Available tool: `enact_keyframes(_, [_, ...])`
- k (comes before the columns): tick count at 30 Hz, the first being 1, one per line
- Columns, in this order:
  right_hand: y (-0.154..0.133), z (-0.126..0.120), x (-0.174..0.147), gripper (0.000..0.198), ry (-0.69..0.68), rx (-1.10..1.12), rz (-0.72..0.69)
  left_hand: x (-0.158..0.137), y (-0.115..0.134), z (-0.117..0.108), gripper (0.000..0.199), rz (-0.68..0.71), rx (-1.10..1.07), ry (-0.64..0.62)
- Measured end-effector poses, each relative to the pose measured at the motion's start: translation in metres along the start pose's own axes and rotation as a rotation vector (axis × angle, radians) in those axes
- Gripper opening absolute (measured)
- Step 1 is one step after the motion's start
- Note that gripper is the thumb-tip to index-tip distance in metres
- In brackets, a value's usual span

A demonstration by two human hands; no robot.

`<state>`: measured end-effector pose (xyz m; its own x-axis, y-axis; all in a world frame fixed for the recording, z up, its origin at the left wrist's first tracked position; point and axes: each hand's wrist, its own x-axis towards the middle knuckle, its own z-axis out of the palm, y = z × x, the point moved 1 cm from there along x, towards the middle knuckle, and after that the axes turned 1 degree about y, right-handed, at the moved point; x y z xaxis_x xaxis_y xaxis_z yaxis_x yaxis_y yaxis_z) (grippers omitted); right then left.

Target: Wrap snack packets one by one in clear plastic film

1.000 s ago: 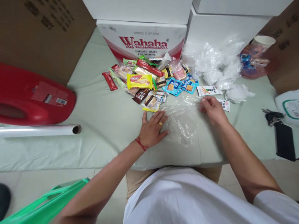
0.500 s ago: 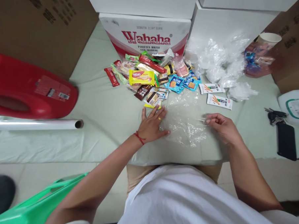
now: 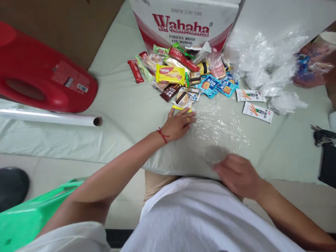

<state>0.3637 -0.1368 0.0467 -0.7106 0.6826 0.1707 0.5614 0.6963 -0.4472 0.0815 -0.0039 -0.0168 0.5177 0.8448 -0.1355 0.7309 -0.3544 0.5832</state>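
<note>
A clear, crinkled plastic bag [image 3: 226, 125] lies flat on the cloth-covered table in front of me. My left hand [image 3: 179, 124] rests at the bag's left edge, palm down with fingers stretched out, just below a small yellow-edged wrapped snack [image 3: 183, 98]. Near the table's front edge, my right hand [image 3: 238, 173] is closed and smeared by motion. At its fingertips a blurred, see-through piece shows, apparently the bag's near edge. Beyond the bag lies a heap of wrapped snacks, with a yellow Nabati pack [image 3: 170, 74] on top.
Two white snack packets [image 3: 258, 112] lie right of the bag, below clear crumpled plastic [image 3: 265, 68]. A Wahaha carton [image 3: 184, 23] stands behind the heap. Left are a red jug [image 3: 43, 87] and a white roll [image 3: 50, 118]; right, a black phone [image 3: 330, 166] and keys [image 3: 323, 136].
My right hand has moved from the bag's right side toward me and to the left. My left hand stays at the bag's left edge, its fingers closer together. The view has shifted.
</note>
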Motion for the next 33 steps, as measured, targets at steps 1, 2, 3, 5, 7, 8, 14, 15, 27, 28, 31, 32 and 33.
enact_keyframes(1, [-0.008, 0.009, 0.0, 0.026, -0.089, 0.0, -0.099, 0.002, -0.001, -0.001, 0.047, 0.003, 0.005, -0.005])
enact_keyframes(2, [-0.012, 0.018, 0.0, 0.028, -0.133, -0.019, -0.151, 0.004, -0.002, -0.002, 0.048, 0.005, 0.01, -0.01])
enact_keyframes(3, [-0.013, 0.025, -0.001, 0.03, -0.145, -0.044, -0.166, 0.006, -0.003, -0.003, 0.049, 0.008, 0.014, -0.011])
enact_keyframes(5, [-0.005, 0.035, -0.006, 0.03, -0.134, -0.095, -0.111, 0.009, -0.005, -0.004, 0.051, 0.018, 0.018, -0.011])
enact_keyframes(7, [0.004, 0.04, -0.011, 0.03, -0.107, -0.128, 0.018, 0.012, -0.008, -0.005, 0.052, 0.026, 0.013, -0.011])
enact_keyframes(8, [0.008, 0.041, -0.013, 0.03, -0.09, -0.115, 0.099, 0.013, -0.009, -0.006, 0.052, 0.028, 0.01, -0.012])
enact_keyframes(14, [-0.002, 0.042, -0.01, 0.044, 0.02, 0.767, 0.873, 0.011, -0.009, -0.005, 0.047, 0.039, -0.006, -0.024])
enact_keyframes(15, [-0.006, 0.043, -0.006, 0.056, 0.03, 0.993, 1.014, 0.01, -0.009, -0.004, 0.047, 0.043, -0.009, -0.016])
enact_keyframes(27, [-0.047, 0.065, 0.049, 0.055, 0.087, 1.666, 1.387, 0.021, 0.01, -0.009, 0.033, -0.106, -0.171, 0.194])
enact_keyframes(28, [-0.052, 0.067, 0.051, 0.056, 0.033, 1.7, 1.388, 0.022, 0.016, -0.009, 0.032, -0.146, -0.155, 0.211])
enact_keyframes(31, [-0.069, 0.073, 0.058, 0.051, -0.113, 1.787, 1.365, 0.024, 0.037, -0.004, 0.035, -0.23, -0.044, 0.219])
enact_keyframes(32, [-0.075, 0.077, 0.06, 0.046, -0.157, 1.803, 1.353, 0.024, 0.044, 0.0, 0.035, -0.235, -0.008, 0.215])
enact_keyframes(33, [-0.079, 0.08, 0.062, 0.042, -0.198, 1.812, 1.342, 0.023, 0.049, 0.004, 0.035, -0.231, 0.023, 0.213])
